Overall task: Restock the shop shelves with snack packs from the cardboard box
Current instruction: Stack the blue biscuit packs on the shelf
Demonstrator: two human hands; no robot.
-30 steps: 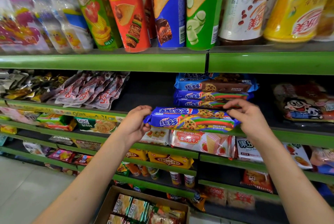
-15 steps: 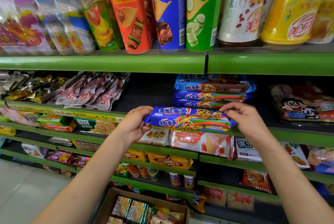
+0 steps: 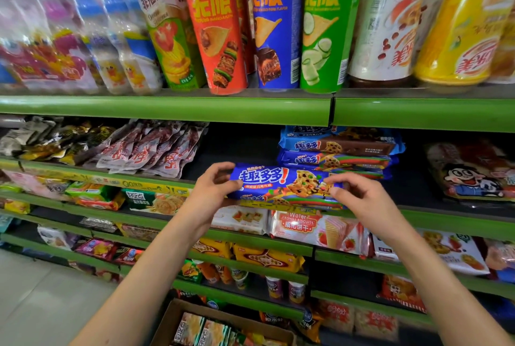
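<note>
I have the blue cookie pack [image 3: 284, 184] between both hands at the front edge of the middle shelf [image 3: 446, 223], just ahead of and a little below the stack of matching packs [image 3: 337, 153] further in. My left hand [image 3: 211, 192] has thumb and fingers curled round the pack's left end; my right hand [image 3: 359, 195] pinches the right end with its fingertips. I judge the pack to be light, a long thin film wrapper over a tray of brittle cookies, so stiff enough along its length but glossy and apt to slip, and easy to crack if squeezed in the middle. Holding it by the two ends, as now, looks the safest grip. Whether its underside already rests on the shelf lip I cannot tell. The shelving is green-edged metal in tiers: tall chip tubes [image 3: 220, 25] stand on the tier above, reddish sachets [image 3: 150, 150] lie to the left on the same shelf, wafer packs [image 3: 315, 230] sit on the tier below. The cardboard box [image 3: 172, 320] stands on the floor beneath, with packs in it, so restocking is not finished.
</note>
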